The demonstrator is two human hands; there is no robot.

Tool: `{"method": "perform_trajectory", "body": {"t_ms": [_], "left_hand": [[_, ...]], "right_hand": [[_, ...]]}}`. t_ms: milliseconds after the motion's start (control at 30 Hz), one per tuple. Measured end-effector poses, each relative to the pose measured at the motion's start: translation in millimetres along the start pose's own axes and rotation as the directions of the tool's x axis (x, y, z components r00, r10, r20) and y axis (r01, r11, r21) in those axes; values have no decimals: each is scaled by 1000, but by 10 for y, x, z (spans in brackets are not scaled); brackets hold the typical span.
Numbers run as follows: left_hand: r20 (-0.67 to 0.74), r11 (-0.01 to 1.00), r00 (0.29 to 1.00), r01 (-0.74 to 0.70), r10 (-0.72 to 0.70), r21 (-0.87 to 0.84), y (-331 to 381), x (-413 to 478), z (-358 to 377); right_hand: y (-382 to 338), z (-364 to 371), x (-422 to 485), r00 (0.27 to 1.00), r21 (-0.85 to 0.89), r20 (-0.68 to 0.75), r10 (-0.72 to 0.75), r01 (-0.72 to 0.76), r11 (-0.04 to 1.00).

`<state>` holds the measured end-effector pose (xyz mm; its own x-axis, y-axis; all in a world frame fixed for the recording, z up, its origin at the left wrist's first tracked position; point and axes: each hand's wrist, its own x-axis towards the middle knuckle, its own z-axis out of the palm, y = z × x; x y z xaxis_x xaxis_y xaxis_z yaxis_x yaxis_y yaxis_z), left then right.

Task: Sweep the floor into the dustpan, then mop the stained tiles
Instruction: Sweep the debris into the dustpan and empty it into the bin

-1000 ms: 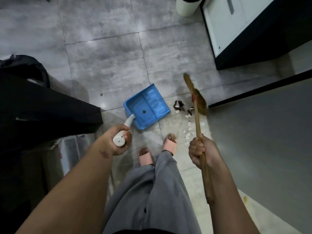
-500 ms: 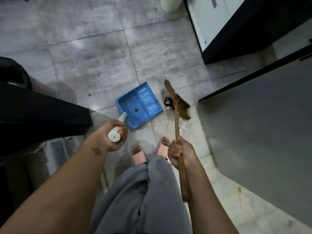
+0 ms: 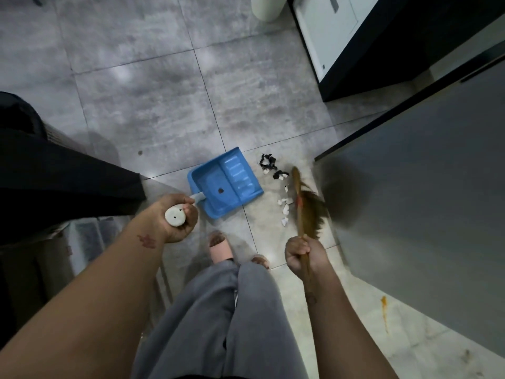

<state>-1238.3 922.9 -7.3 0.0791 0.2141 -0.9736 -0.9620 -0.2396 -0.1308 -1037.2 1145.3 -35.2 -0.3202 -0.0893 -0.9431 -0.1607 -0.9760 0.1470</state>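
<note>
At dustpan (image 3: 226,184) 3 o'clock, scraps (image 3: 284,207) loose. Left hand (image 3: 157,218) grips handle (image 3: 175,218), right hand (image 3: 300,255) grips broom (image 3: 302,222); hard flick could overshoot.

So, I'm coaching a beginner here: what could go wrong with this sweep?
The white scraps mostly lie nearer the person than the lip of the dustpan, so the broom in the right hand may push some past its near corner toward the slippered foot. The black scraps lie farther out and could be missed.
</note>
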Motion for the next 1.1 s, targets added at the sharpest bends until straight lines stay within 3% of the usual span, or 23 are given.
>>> {"method": "perform_trajectory", "body": {"t_ms": [133, 300, 400, 567, 733, 967, 1100], "left_hand": [[2, 1000, 1000, 15, -15, 17, -89, 2, -80], [5, 1000, 1000, -9, 9, -17, -333, 7, -163], [16, 998, 1000, -14, 15, -64, -530, 5, -224], [24, 996, 1000, -15, 17, -88, -806, 28, -277], [68, 996, 998, 25, -20, -83, -1008, 77, -385], [65, 995, 996, 63, -58, -77, -1247, 126, -549], [53, 997, 998, 50, -46, -66, -1378, 97, -591]], "right_hand": [[270, -36, -194, 993, 12, 117, 31, -32, 999], [300, -35, -651, 991, -200, 127, 43, -17, 980], [147, -54, -783, 995, -301, 93, -19, 47, 952], [-236, -298, -529, 991, -323, -35, -132, 114, 940], [-271, -682, -139, 984, -362, -160, -74, 12, 932], [2, -846, -283, 999, -218, 37, 39, -30, 975], [-29, -936, -638, 993, -248, 111, 27, 1, 969]]}}
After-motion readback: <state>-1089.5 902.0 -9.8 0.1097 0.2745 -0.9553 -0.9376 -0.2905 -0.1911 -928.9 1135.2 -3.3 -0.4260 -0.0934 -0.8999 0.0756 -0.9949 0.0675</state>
